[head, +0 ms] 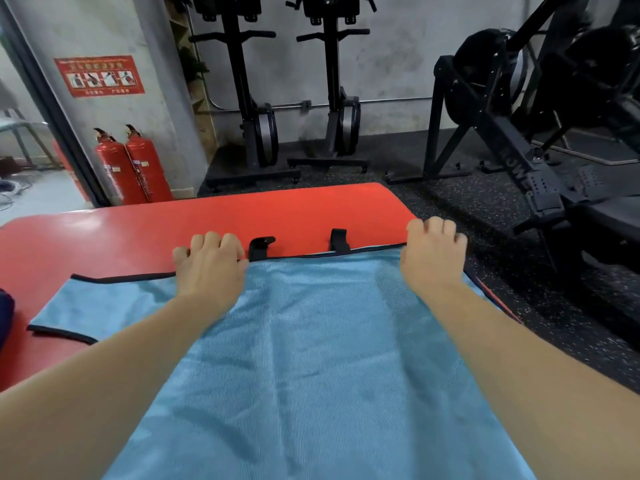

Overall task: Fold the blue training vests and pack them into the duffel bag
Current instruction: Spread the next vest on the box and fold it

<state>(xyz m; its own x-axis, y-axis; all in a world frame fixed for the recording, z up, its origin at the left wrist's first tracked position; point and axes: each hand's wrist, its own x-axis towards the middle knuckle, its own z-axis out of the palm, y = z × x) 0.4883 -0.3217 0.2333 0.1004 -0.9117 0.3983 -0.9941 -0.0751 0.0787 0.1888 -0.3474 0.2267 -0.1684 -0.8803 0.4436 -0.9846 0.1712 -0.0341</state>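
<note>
my left hand [211,261] and right hand [433,251] each clutch the far hem of the blue vest [311,358], spread over the red mat's [242,216] right side. around it are a speckled black floor [450,202], exercise machines [258,98] and two fire extinguishers [135,168]. the red sign's [100,76] writing is too blurred to read.
</note>
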